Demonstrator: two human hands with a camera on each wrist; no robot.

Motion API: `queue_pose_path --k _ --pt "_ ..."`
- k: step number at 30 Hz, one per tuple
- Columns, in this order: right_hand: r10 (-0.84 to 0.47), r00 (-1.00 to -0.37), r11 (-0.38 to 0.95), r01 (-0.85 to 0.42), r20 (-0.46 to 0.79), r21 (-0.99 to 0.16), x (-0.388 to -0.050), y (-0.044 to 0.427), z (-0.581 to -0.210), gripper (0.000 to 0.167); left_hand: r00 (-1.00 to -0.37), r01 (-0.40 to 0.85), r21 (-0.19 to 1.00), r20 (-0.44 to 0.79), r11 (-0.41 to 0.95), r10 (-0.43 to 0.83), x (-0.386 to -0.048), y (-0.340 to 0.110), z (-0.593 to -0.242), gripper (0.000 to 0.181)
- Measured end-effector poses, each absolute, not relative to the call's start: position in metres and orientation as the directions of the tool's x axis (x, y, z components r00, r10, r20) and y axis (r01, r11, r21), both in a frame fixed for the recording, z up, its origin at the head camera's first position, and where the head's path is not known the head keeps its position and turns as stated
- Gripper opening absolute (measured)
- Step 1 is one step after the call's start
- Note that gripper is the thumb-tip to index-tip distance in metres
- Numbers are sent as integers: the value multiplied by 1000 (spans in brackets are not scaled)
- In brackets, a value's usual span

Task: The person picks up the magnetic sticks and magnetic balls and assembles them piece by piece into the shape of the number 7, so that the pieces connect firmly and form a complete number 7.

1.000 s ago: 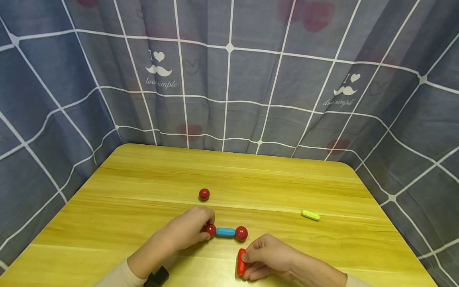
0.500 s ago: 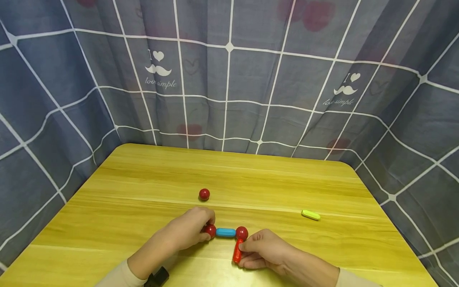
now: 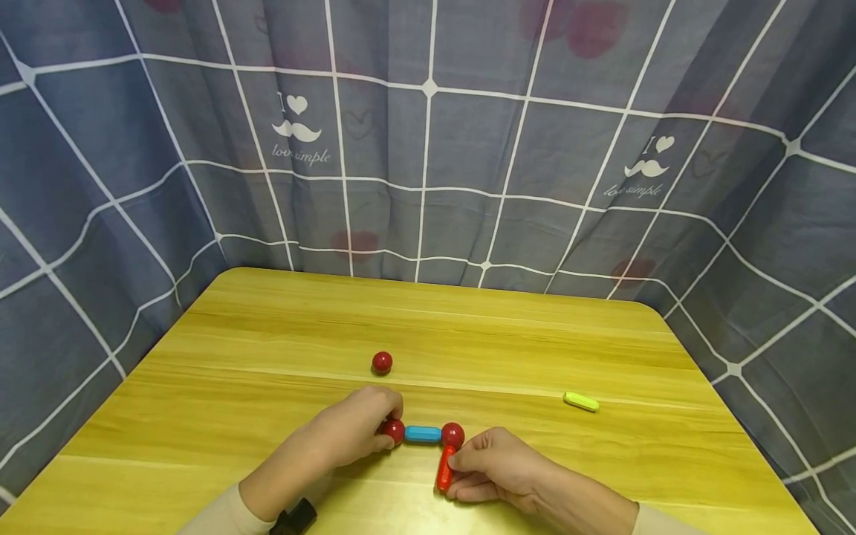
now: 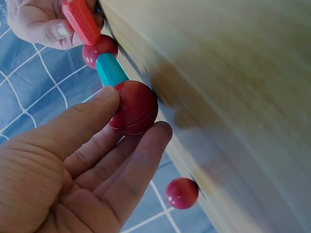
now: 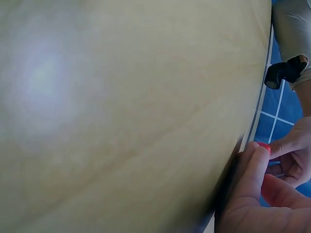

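My left hand (image 3: 352, 429) pinches a dark red ball (image 4: 136, 108) between thumb and fingers on the table. From that ball a blue rod (image 3: 423, 434) runs right to a second red ball (image 3: 452, 435), forming one straight piece. My right hand (image 3: 498, 467) holds a red rod (image 3: 444, 469) between thumb and fingers. The red rod's far end touches the right-hand ball, and the rod points back toward the near side, at an angle to the blue rod. In the right wrist view, fingers hide most of the red rod.
A loose red ball (image 3: 382, 362) lies behind my left hand. Farther right sits a yellow-green rod (image 3: 581, 402). The wooden table (image 3: 281, 319) is surrounded by a grey-blue checked curtain (image 3: 388, 134). A black device (image 3: 294, 516) is on the left wrist.
My right hand has moved forward and slightly left, bringing the red rod from apart to against the right-hand ball. Over the last half second both hands stay nearly still.
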State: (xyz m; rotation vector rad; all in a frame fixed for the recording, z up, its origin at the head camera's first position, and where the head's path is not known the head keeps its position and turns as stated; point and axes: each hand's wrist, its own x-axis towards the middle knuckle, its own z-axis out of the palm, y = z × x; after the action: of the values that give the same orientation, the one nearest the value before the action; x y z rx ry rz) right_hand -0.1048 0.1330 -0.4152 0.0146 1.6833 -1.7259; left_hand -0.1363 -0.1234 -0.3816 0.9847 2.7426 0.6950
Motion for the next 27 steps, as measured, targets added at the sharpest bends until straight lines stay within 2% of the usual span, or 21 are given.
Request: queue_pose_path --k 8,13,24,27 --pt "-510 -732 122 459 -452 -880 -104 142 -416 19 -773 570 462 23 679 634 -136 -123 -382 21" --pt "-498 -747 165 417 -440 -894 -105 151 -415 20 -774 567 469 22 677 633 -136 -123 -383 21" --pt "-451 -823 276 240 -346 -930 -115 184 -404 29 -777 561 472 18 680 629 -135 -123 -382 21" --pt "-403 -863 305 188 -305 -934 -118 192 -396 33 -778 560 474 19 679 628 -135 -123 -381 21"
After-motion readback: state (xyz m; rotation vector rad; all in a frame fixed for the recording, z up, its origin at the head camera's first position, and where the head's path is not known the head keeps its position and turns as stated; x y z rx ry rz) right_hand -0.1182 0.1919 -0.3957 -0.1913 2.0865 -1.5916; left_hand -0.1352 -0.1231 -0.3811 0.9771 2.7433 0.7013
